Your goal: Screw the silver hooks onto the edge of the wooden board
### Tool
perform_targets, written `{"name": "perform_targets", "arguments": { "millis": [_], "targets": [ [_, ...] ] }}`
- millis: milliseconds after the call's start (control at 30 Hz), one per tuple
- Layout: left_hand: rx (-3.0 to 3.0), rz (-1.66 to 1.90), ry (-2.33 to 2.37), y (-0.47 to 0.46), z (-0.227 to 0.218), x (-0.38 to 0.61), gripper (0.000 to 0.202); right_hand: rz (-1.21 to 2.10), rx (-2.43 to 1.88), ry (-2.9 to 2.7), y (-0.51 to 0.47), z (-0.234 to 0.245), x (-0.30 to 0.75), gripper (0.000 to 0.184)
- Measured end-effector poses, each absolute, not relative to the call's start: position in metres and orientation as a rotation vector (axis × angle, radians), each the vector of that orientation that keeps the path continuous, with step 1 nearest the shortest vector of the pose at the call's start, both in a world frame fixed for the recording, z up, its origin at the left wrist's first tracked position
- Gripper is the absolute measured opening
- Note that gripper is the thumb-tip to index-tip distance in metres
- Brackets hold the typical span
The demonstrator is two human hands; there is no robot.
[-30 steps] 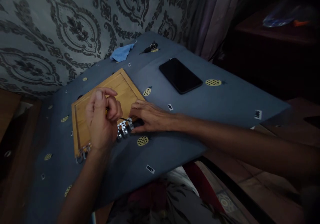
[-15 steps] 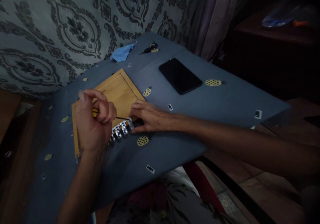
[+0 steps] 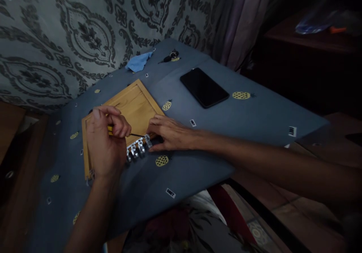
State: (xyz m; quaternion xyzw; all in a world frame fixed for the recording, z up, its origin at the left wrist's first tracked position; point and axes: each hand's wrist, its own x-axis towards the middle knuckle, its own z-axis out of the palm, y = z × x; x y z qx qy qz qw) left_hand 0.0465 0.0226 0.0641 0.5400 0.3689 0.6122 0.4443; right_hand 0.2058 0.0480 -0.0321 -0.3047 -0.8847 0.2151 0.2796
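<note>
My left hand (image 3: 109, 140) is closed around the yellow handle of a screwdriver (image 3: 135, 134). Its dark shaft points right, and its tip meets the endmost metal hook (image 3: 148, 141) on the edge of a wooden framed board (image 3: 132, 104). With fingers and thumb curled on either side of that hook, my right hand (image 3: 168, 134) grips it against the board's edge. Several more silvery hooks (image 3: 137, 149) line the same edge, partly hidden behind my left hand. The board lies flat on the table.
A black phone (image 3: 204, 88) lies to the right of the board on the blue patterned tablecloth (image 3: 203, 155). Farther back are a light blue cloth (image 3: 138, 62) and a bunch of keys (image 3: 171, 56). A patterned curtain (image 3: 87, 38) hangs behind the table.
My left hand has turned slightly at the wrist around the screwdriver. My right hand and the board stay in place; the view has shifted a little.
</note>
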Motion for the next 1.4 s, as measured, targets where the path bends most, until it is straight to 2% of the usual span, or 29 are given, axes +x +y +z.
{"name": "perform_targets", "arguments": {
  "millis": [367, 600, 733, 1033, 1400],
  "targets": [
    [1.356, 1.51, 0.867, 0.023, 0.058, 0.05, 0.031, 0.589, -0.801, -2.355, 0.047, -0.032, 0.207, 0.036],
    [1.414, 1.404, 0.848, 0.024, 0.062, 0.049, 0.01, 0.618, -0.825, -2.36, 0.047, -0.031, 0.206, 0.037],
    [1.393, 1.397, 0.817, 0.029, 0.063, 0.048, 0.005, 0.613, -0.83, -2.373, 0.046, -0.029, 0.207, 0.035],
    [1.347, 1.34, 0.756, 0.042, 0.061, 0.052, 0.009, 0.585, -0.821, -2.371, 0.045, -0.029, 0.206, 0.034],
    [1.419, 1.18, 0.719, 0.046, 0.062, 0.048, 0.025, 0.562, -0.833, -2.368, 0.045, -0.031, 0.205, 0.037]
  ]
}}
